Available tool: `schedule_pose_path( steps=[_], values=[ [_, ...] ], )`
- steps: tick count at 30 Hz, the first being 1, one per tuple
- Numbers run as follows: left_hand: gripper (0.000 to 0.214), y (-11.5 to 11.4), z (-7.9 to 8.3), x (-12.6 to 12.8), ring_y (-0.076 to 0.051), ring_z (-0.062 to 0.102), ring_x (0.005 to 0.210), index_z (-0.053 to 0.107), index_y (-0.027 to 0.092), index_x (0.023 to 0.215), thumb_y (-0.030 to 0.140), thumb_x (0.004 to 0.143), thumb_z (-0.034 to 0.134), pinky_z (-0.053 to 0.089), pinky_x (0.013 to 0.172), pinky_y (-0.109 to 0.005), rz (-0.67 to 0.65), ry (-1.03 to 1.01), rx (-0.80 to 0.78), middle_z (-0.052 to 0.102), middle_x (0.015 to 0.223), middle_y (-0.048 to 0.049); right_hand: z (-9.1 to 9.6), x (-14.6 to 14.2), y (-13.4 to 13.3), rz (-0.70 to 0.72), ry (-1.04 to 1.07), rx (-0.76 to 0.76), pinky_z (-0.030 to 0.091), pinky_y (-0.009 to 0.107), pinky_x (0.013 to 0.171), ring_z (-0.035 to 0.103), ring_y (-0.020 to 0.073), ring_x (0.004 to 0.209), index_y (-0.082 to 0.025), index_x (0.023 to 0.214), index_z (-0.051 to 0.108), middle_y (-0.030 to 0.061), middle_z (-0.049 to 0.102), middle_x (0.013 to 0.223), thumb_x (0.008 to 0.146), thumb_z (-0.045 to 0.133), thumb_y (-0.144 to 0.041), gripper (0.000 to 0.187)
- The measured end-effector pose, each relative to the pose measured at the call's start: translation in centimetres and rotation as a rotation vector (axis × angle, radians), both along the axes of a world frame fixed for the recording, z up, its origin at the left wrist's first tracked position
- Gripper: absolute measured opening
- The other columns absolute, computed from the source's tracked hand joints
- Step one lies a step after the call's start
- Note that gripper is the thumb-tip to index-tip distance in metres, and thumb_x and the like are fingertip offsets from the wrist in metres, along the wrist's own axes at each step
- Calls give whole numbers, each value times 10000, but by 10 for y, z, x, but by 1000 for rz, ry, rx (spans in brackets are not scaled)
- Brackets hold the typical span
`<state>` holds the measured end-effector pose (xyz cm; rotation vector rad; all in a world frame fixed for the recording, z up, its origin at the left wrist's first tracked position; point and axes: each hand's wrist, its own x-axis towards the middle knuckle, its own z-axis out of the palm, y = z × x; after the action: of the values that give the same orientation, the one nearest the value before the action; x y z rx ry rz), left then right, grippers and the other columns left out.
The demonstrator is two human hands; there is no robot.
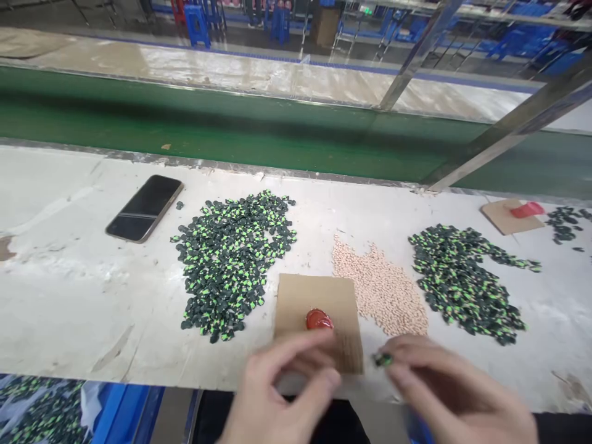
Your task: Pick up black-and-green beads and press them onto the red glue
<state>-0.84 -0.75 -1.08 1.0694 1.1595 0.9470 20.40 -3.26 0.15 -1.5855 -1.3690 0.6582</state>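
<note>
My right hand (456, 388) pinches a small black-and-green piece (382, 359) between thumb and fingertips, just right of a cardboard square (319, 290). Over the lower part of that cardboard is my left hand (289, 385), its thumb and index finger apart and slightly blurred; I see nothing between them. A glossy red blob (319, 319) sits on the cardboard, just beyond the left index fingertip. Beyond my right hand lies a spread of tiny pale-pink beads (382, 287). Piles of similar black-and-green pieces lie on the left (231, 259) and right (462, 283).
A phone (145, 208) lies on the white table at the left. Far right are another cardboard piece (502, 217) with a red object (527, 209) and loose dark pieces (562, 223). A green conveyor belt (231, 135) and a metal post (509, 132) stand behind. A blue bin (123, 413) is below left.
</note>
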Motion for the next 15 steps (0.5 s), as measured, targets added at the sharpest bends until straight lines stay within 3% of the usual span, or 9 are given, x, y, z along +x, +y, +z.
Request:
schedule_pose_path(
  steps=[2, 4, 6, 10, 15],
  values=[
    [248, 15, -8, -20, -230, 729, 910, 803, 243, 1128, 160, 932, 675, 603, 849, -353, 27, 479, 473, 777, 1055, -95, -8, 33, 7, -327, -262, -71, 629, 396, 597, 778, 293, 692, -295, 783, 803, 66, 820, 785, 802, 791, -471, 177],
    [279, 31, -17, -40, -249, 698, 882, 771, 196, 1146, 111, 980, 563, 590, 797, -370, -26, 930, 770, 749, 1032, -117, -17, 67, 18, -565, -501, -107, 570, 449, 571, 746, 321, 649, -264, 779, 799, 124, 799, 758, 785, 740, -537, 279],
    [281, 45, -24, -55, -266, 685, 846, 765, 176, 1115, 98, 997, 521, 570, 777, -385, -123, 1127, 907, 745, 963, -109, -26, 95, 30, -580, -587, -88, 550, 452, 588, 733, 317, 638, -248, 778, 793, 160, 776, 719, 797, 692, -526, 297],
    [292, 61, -34, -74, -261, 672, 785, 752, 154, 1066, 49, 966, 498, 525, 737, -374, -299, 1159, 1083, 746, 950, -103, -40, 124, 43, -495, -673, -9, 557, 478, 631, 715, 321, 641, -220, 735, 774, 181, 788, 767, 846, 569, -594, 440],
    [406, 68, -31, -79, -278, 672, 792, 717, 142, 1011, -50, 900, 377, 497, 721, -394, -387, 1311, 1155, 728, 976, -124, -43, 102, 50, -302, -738, 103, 576, 497, 746, 719, 339, 853, -160, 943, 800, 199, 790, 967, 939, 564, -432, 359]
  ],
)
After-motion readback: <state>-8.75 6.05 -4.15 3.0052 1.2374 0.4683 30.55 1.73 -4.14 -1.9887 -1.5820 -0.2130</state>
